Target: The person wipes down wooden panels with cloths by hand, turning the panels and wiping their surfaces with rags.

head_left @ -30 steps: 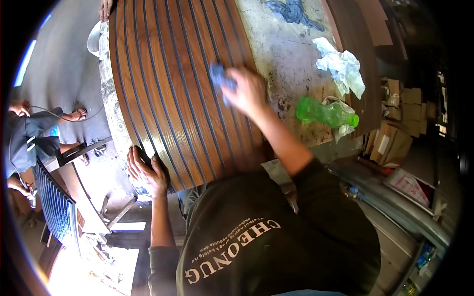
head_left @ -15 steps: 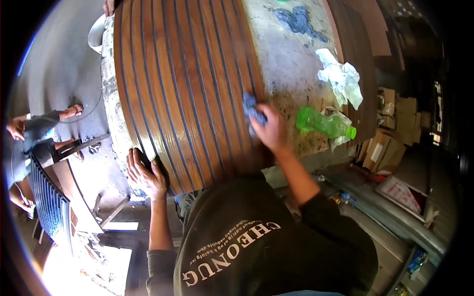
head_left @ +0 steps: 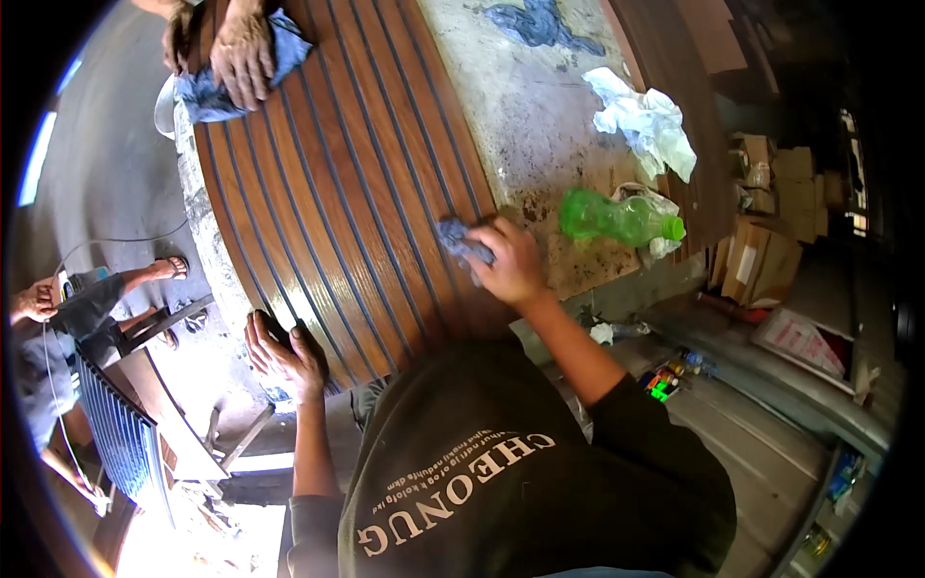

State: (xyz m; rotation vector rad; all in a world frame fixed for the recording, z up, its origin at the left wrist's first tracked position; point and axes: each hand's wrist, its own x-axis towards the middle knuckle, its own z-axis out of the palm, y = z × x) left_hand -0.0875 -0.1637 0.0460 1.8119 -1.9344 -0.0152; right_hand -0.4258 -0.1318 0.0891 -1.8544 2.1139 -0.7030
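Observation:
A brown wood-grain panel [head_left: 371,202] with dark parallel grooves lies in front of me. My right hand [head_left: 509,262] grips a bunched blue-grey rag [head_left: 464,239] against the panel, close to its right edge. At the near left corner, my left hand [head_left: 289,356] rests on the panel's edge with thumb and fingers apart, and a dark shadow fills the gap between them. At the far left end, another person's hands [head_left: 241,58] lie on a blue cloth [head_left: 289,48] spread over the panel.
Right of the panel, a green plastic bottle [head_left: 617,217] lies on its side on the stained worktop [head_left: 520,144]. Beyond it are crumpled white paper [head_left: 650,125] and a dark blue rag [head_left: 544,24]. Cardboard boxes [head_left: 761,260] sit at right. Another person [head_left: 58,318] is at left beside a grooved panel [head_left: 111,424].
The other person's hands and blue cloth have come onto the panel's far left. My right hand has moved the rag slightly left and nearer; my left hand stays at the edge.

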